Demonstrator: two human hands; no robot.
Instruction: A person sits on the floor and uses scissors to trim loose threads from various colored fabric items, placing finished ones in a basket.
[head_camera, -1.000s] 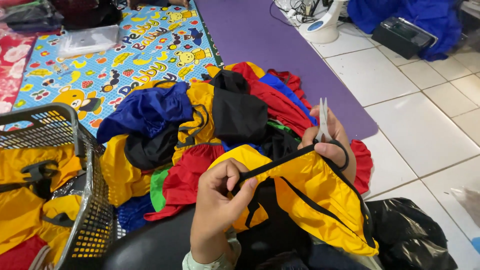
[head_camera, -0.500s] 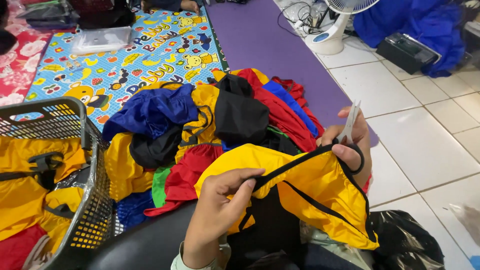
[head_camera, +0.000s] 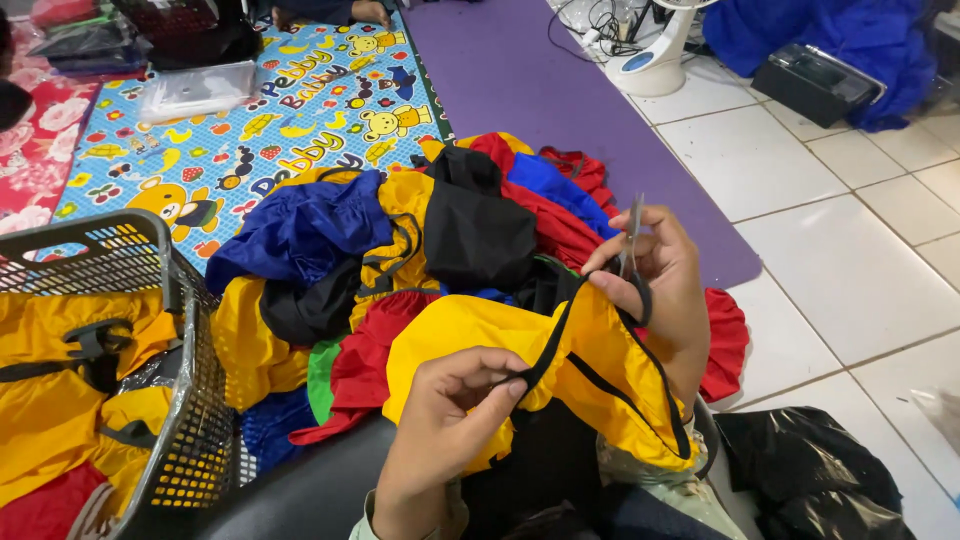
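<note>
A yellow cloth bag (head_camera: 470, 340) with black straps lies across my lap. My left hand (head_camera: 445, 425) pinches one black strap (head_camera: 548, 350) near the bag's edge and pulls it taut. My right hand (head_camera: 660, 290) holds small scissors (head_camera: 632, 232) with the blades pointing up, and its fingers also touch the far end of the same strap. Behind the bag sits a pile of similar pieces (head_camera: 400, 250) in blue, black, red, yellow and green.
A dark plastic basket (head_camera: 190, 400) at my left holds more yellow bags. A colourful cartoon play mat (head_camera: 290, 110) and a purple mat (head_camera: 520, 70) lie beyond. A white fan base (head_camera: 655, 65), a black plastic bag (head_camera: 810, 480) and blue cloth (head_camera: 830, 30) rest on white tiles.
The right hand with the scissors has risen slightly and the strap is now stretched tighter between both hands. The view has shifted a little to the left.
</note>
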